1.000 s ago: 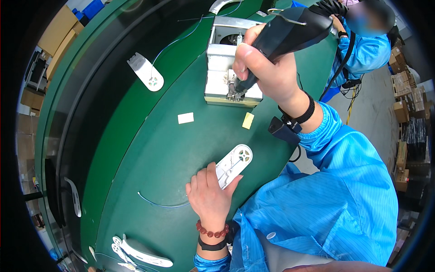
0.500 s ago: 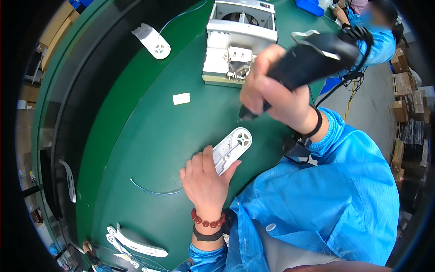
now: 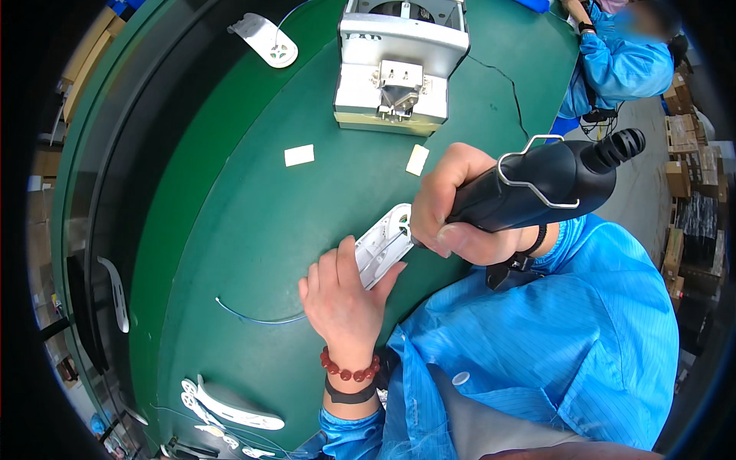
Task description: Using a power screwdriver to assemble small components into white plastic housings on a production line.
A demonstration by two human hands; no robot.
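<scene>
My right hand [image 3: 458, 211] is wrapped round a black electric screwdriver [image 3: 540, 184] that has a bent wire hanger and a ribbed cord end. Its tip points down at the rounded end of a white plastic housing [image 3: 381, 249]; my fingers partly cover that spot, so contact cannot be told. Against the green table, my left hand [image 3: 346, 295] grips the near end of this housing between thumb and fingers. Inside the housing are ribs, a spoked round opening and a thin wire. A blue-grey cable [image 3: 261, 320] comes out to the left from under my left hand.
A grey-white screw feeder [image 3: 392, 92] stands at the far side, with small pale cards [image 3: 299, 156] before it. Another white housing [image 3: 267, 40] lies far left. Several white curved parts [image 3: 239, 410] with wires lie near left. A co-worker in blue [image 3: 625, 65] sits far right.
My right hand has brought the screwdriver down and nearer, to the housing's rounded end. A second pale card shows beside the feeder. My left hand keeps its hold on the housing.
</scene>
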